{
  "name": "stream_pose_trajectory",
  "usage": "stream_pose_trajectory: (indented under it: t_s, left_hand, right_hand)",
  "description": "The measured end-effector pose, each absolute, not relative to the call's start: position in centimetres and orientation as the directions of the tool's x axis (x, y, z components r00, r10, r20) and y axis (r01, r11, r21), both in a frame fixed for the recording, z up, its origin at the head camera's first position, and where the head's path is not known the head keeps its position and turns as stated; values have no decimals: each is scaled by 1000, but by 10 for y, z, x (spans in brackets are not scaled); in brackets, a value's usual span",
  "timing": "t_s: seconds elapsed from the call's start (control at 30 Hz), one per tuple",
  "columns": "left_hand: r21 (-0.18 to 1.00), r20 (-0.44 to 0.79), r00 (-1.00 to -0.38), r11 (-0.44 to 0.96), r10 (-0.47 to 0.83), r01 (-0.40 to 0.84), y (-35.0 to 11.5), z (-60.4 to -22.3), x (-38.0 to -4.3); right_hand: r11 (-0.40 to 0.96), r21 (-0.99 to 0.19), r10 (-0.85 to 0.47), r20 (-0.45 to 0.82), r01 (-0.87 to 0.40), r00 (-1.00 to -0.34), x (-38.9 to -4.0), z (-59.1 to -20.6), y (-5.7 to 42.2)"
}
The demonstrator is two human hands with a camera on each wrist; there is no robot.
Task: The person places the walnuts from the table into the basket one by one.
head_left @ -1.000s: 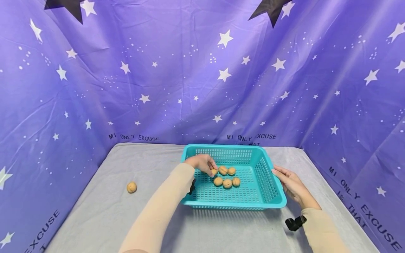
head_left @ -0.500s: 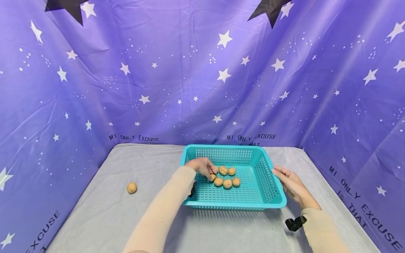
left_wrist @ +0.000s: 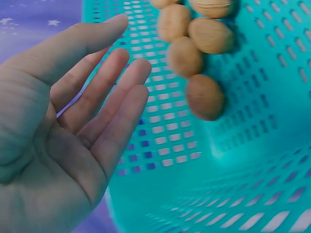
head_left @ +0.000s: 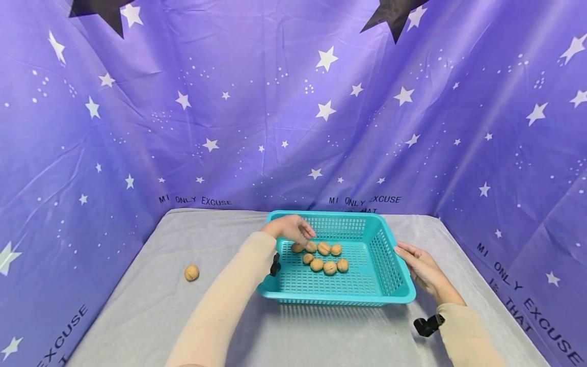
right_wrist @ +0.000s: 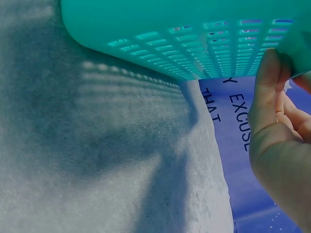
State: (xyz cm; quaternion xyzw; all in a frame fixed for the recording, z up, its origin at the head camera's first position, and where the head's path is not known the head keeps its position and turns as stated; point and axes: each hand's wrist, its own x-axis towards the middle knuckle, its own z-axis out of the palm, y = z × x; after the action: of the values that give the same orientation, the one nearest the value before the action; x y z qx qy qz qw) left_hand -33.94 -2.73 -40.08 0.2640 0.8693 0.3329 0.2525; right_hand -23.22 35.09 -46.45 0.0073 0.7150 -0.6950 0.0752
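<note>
A turquoise plastic basket [head_left: 339,299] stands on the grey cloth. Inside it, several walnuts [head_left: 330,268] lie in two rows near the middle. My left hand [head_left: 290,228] hovers over the left end of the back row. In the left wrist view its fingers [left_wrist: 124,114] are extended, with nothing between them and the walnuts [left_wrist: 205,97] apart from it. At the basket's right side, my right hand [head_left: 423,267] holds the rim between thumb and fingers. The right wrist view shows the thumb [right_wrist: 267,92] against the basket wall [right_wrist: 194,43].
A lone walnut [head_left: 191,272] lies on the grey cloth [head_left: 151,311] left of the basket. A purple star-printed curtain [head_left: 257,127] rises behind the table and along both sides. Each wrist carries a small black camera [head_left: 428,324].
My left hand has let go of a walnut at the left end of the front row and lifted up and back. The right hand stays on the rim.
</note>
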Motion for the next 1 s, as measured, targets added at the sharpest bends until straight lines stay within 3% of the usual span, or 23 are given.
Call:
stream_pose_trajectory:
  t_s: [0.57, 1.0]
  left_hand:
    - [677, -161, -728, 611, 666, 410, -54, -354, -326]
    - [695, -70, -774, 587, 630, 415, -108, -340, -325]
  right_hand:
    - [23, -993, -100, -115, 113, -988, -233, -467, 351]
    - [54, -992, -88, -115, 110, -989, -233, -469, 351]
